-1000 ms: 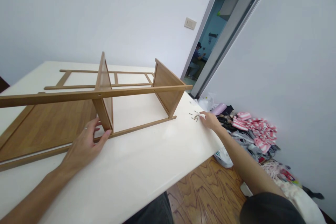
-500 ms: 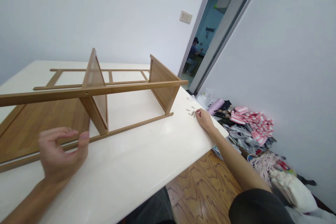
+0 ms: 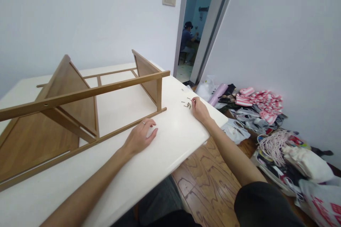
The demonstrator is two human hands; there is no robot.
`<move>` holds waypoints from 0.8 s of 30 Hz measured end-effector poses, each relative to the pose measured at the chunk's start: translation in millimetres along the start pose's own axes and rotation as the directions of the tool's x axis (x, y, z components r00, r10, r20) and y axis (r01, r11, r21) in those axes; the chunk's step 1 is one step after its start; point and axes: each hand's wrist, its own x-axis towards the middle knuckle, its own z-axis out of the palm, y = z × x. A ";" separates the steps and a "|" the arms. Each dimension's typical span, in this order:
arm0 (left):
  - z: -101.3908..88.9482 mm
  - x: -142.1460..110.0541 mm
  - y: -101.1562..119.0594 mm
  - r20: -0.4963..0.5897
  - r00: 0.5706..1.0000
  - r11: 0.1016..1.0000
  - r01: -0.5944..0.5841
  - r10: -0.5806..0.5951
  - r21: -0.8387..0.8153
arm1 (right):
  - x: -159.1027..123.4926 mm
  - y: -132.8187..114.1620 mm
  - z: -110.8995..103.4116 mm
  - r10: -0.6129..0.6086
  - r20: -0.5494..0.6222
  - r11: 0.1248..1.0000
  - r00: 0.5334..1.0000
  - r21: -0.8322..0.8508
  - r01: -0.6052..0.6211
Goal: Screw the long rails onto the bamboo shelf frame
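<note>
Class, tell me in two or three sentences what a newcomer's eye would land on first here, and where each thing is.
Probably the wooden frame first, stretching across the left of the white table, with the left hand at its near rail. Then the pink-and-white striped cloth, heaped by the wall at right. Smaller, but telling, is the right hand beside what look like loose screws near the table's right end.

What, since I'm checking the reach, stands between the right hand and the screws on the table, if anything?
Nothing visible does: the right hand is just to the right of the screws on the table. The wooden frame stands off to the left, outside that gap.
</note>
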 end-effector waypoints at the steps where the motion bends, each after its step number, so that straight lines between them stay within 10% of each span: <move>1: 10.5 11.7 4.3 0.019 1.000 1.000 -0.003 0.003 -0.017 | -5.7 -4.8 -1.0 -0.023 0.000 0.999 1.000 0.027 0.023; 11: 42.0 48.2 13.9 0.088 0.996 0.977 0.032 -0.014 -0.209 | -65.3 -71.6 19.2 -0.370 0.223 0.922 0.902 0.212 0.325; 24: 42.7 46.1 8.1 0.072 0.989 0.882 0.148 -0.130 -0.448 | -62.8 -72.3 17.7 -0.446 0.248 0.888 0.860 0.239 0.392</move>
